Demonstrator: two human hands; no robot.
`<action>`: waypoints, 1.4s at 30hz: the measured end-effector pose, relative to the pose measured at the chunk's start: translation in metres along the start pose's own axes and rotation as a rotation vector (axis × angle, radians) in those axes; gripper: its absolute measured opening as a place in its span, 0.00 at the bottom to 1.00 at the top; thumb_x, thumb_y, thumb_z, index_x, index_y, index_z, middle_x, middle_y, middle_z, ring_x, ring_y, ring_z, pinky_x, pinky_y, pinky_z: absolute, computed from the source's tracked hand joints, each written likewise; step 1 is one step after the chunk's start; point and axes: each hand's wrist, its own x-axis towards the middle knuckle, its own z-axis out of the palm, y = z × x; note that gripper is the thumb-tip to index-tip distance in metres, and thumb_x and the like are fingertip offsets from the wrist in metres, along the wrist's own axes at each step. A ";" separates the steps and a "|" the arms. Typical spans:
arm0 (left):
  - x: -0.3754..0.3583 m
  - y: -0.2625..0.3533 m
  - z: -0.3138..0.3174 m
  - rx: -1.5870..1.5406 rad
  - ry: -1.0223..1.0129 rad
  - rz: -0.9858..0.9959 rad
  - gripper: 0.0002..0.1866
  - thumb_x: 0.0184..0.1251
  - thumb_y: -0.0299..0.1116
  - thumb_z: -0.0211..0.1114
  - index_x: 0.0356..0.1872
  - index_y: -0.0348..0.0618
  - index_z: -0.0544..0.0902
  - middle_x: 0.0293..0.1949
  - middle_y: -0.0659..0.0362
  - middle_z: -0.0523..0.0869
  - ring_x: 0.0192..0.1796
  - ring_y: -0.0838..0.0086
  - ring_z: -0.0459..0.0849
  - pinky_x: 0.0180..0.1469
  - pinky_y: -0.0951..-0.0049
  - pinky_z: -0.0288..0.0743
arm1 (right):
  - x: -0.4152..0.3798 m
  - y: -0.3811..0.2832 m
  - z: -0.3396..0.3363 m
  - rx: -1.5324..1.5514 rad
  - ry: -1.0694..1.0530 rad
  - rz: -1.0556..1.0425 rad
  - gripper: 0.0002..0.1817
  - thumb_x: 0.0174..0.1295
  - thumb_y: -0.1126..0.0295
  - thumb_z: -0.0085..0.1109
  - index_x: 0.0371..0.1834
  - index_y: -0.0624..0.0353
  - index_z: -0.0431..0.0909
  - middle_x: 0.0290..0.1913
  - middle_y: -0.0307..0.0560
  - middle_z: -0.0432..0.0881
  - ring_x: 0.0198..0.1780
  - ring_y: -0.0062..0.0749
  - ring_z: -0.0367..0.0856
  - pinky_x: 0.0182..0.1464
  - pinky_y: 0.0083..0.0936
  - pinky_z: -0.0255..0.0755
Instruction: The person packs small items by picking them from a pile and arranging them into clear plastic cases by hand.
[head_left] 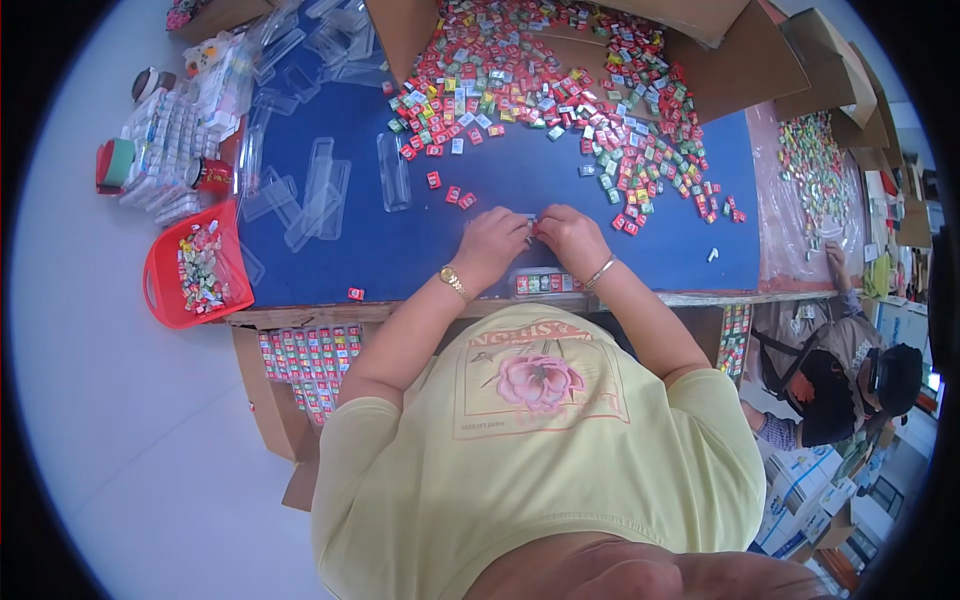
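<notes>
Yellow shirt; clear tray holding small boxes (red, green).

Co-worker, probably in dark cap

This is a workshop, seemingly a packing room. A heap of small red, green and yellow blocks lies along the far edge of a wooden table with a blue top, flanked by open brown cardboard cartons. Oblong clear plastic trays lie toward its left edge. Past its right edge, another person has a hand at a plastic-covered second table.
</notes>
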 end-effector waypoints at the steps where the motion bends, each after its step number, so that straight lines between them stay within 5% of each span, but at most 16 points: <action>1: -0.001 0.001 0.000 0.000 -0.001 0.000 0.14 0.52 0.32 0.77 0.41 0.45 0.88 0.47 0.63 0.87 0.50 0.67 0.83 0.50 0.64 0.79 | 0.001 -0.003 -0.003 -0.031 -0.007 0.001 0.04 0.54 0.76 0.68 0.32 0.57 0.82 0.39 0.44 0.81 0.44 0.42 0.81 0.45 0.36 0.79; 10: -0.005 0.005 0.001 -0.003 0.043 -0.051 0.14 0.51 0.32 0.78 0.40 0.42 0.88 0.46 0.61 0.88 0.49 0.66 0.85 0.48 0.66 0.82 | 0.006 0.008 0.012 -0.124 -0.006 -0.065 0.06 0.53 0.74 0.70 0.31 0.55 0.82 0.41 0.42 0.81 0.48 0.39 0.80 0.47 0.35 0.79; 13: -0.010 0.001 -0.003 -0.060 0.043 -0.108 0.16 0.50 0.33 0.79 0.40 0.42 0.88 0.46 0.61 0.88 0.50 0.65 0.85 0.50 0.66 0.82 | 0.008 0.012 0.004 0.140 0.006 0.127 0.09 0.51 0.73 0.73 0.33 0.55 0.81 0.44 0.40 0.83 0.51 0.39 0.80 0.49 0.33 0.79; 16: -0.029 -0.010 -0.013 -0.179 0.240 -0.223 0.20 0.47 0.35 0.81 0.43 0.43 0.88 0.52 0.60 0.87 0.52 0.65 0.85 0.52 0.65 0.81 | 0.012 -0.001 -0.029 0.008 -0.078 0.089 0.12 0.50 0.72 0.74 0.36 0.54 0.80 0.48 0.41 0.83 0.53 0.41 0.79 0.52 0.34 0.78; 21: -0.029 -0.010 -0.053 0.169 0.134 -0.233 0.25 0.47 0.34 0.82 0.49 0.43 0.86 0.56 0.58 0.84 0.52 0.62 0.85 0.54 0.63 0.81 | 0.014 -0.005 -0.008 -0.131 -0.102 -0.117 0.18 0.48 0.73 0.75 0.42 0.57 0.79 0.50 0.44 0.81 0.53 0.46 0.78 0.55 0.38 0.76; 28: -0.027 -0.016 -0.048 -0.089 -0.072 -0.345 0.28 0.48 0.31 0.80 0.54 0.44 0.83 0.54 0.54 0.81 0.57 0.57 0.81 0.56 0.59 0.79 | 0.013 -0.010 -0.020 -0.051 -0.190 -0.074 0.22 0.44 0.75 0.76 0.44 0.56 0.79 0.48 0.45 0.79 0.51 0.47 0.77 0.55 0.38 0.76; 33: -0.025 0.030 -0.063 -0.243 -0.047 -0.282 0.29 0.47 0.33 0.81 0.53 0.43 0.82 0.53 0.54 0.80 0.57 0.57 0.81 0.56 0.59 0.79 | -0.020 -0.036 -0.082 0.015 -0.199 -0.099 0.22 0.41 0.76 0.77 0.42 0.57 0.79 0.48 0.44 0.79 0.51 0.47 0.77 0.54 0.38 0.76; 42: -0.039 0.053 -0.039 -0.290 -0.111 -0.245 0.24 0.52 0.34 0.80 0.51 0.42 0.84 0.52 0.53 0.82 0.54 0.56 0.84 0.56 0.60 0.80 | -0.063 -0.024 -0.074 0.065 -0.266 -0.002 0.19 0.46 0.73 0.77 0.42 0.56 0.81 0.48 0.42 0.80 0.55 0.44 0.78 0.57 0.38 0.75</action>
